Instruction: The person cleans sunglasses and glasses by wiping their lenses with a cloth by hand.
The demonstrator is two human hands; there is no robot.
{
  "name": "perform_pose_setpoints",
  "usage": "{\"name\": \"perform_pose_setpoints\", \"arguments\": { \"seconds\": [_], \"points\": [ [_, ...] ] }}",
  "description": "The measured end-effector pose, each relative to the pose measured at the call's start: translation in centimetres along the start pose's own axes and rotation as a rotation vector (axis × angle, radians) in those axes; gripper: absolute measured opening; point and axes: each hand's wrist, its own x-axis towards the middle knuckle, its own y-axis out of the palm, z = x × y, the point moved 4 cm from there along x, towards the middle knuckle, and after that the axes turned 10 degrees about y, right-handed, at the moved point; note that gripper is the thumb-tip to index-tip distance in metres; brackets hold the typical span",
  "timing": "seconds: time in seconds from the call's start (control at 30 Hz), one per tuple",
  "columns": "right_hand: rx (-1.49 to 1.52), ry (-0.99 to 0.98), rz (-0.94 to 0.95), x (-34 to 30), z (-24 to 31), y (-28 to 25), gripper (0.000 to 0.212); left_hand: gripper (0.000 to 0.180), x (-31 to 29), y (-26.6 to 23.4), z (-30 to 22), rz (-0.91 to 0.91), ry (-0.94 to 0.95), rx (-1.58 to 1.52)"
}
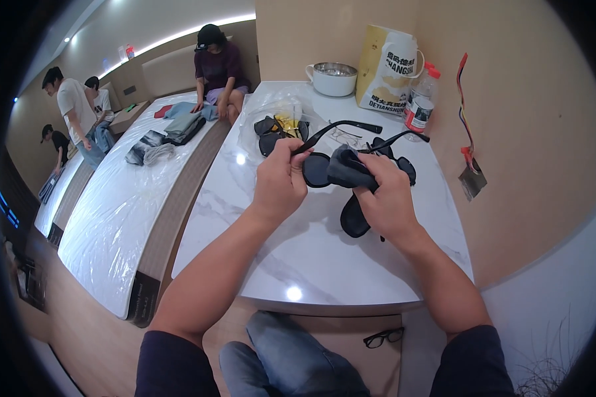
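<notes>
Above the marble-patterned table, a pair of black sunglasses is held up with both temples unfolded. My left hand is closed, pinching the frame near the left hinge. A dark grey cloth is gripped in my right hand, wrapped over the right lens, which it hides. Below the cloth, a black rounded item, perhaps another pair of sunglasses, lies on the table, partly covered by my right hand. More dark glasses lie just beyond that hand.
A clear plastic bag holding several sunglasses lies at the table's far left. Behind stand a white metal-lined pot, a white-and-yellow paper bag and a red-capped bottle. Eyeglasses rest below the table edge. Several people are around plastic-covered beds.
</notes>
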Motion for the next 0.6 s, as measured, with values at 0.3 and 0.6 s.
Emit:
{"name": "perform_pose_setpoints", "arguments": {
  "seconds": [0.3,0.6],
  "points": [
    [0.004,-0.183,0.227,-0.5,1.8,0.4,0.056,0.008,0.0,0.1,-0.3,0.016,-0.054,-0.031],
    [-0.013,-0.28,0.212,-0.9,1.9,0.9,0.054,0.011,0.0,0.4,-0.1,0.005,-0.06,-0.049]
  ]
}}
